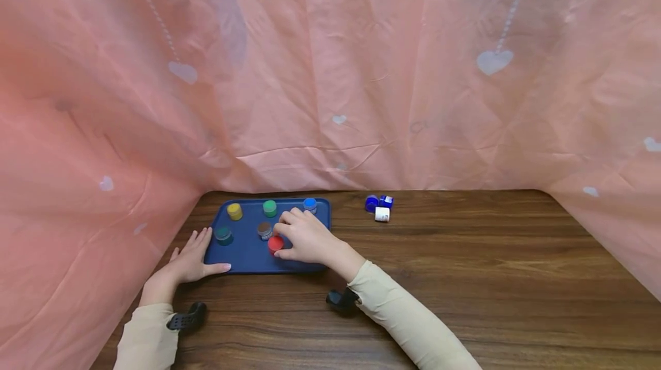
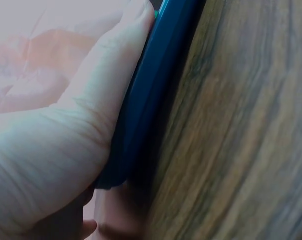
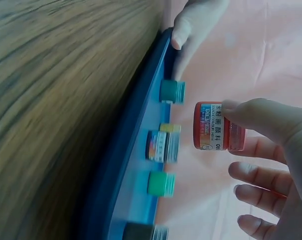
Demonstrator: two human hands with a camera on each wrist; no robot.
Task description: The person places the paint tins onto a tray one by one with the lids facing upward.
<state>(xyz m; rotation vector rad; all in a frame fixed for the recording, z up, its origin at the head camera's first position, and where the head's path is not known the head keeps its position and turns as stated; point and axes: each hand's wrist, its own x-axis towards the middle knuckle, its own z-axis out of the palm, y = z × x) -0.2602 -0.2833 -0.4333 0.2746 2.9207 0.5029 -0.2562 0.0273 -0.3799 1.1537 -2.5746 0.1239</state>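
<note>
Between thumb and fingers my right hand (image 1: 308, 238) pinches a small red paint jar (image 1: 276, 245). The right wrist view shows this jar (image 3: 209, 126) raised off the blue tray (image 1: 248, 258), its label facing the camera. At the tray's left end my left hand (image 1: 188, 261) rests with fingers spread and the thumb along the near rim. On the tray stand a yellow jar (image 1: 234, 211), a green jar (image 1: 269, 208), a blue jar (image 1: 310, 204), a brown jar (image 1: 264, 230) and a dark green jar (image 1: 224, 236). A dark jar (image 3: 138, 231) shows in the right wrist view.
To the right of the tray, two blue jars (image 1: 372, 203) and a white jar (image 1: 382, 214) sit in a cluster on the wooden table (image 1: 465, 267). A pink curtain (image 1: 361, 89) hangs behind and along both sides.
</note>
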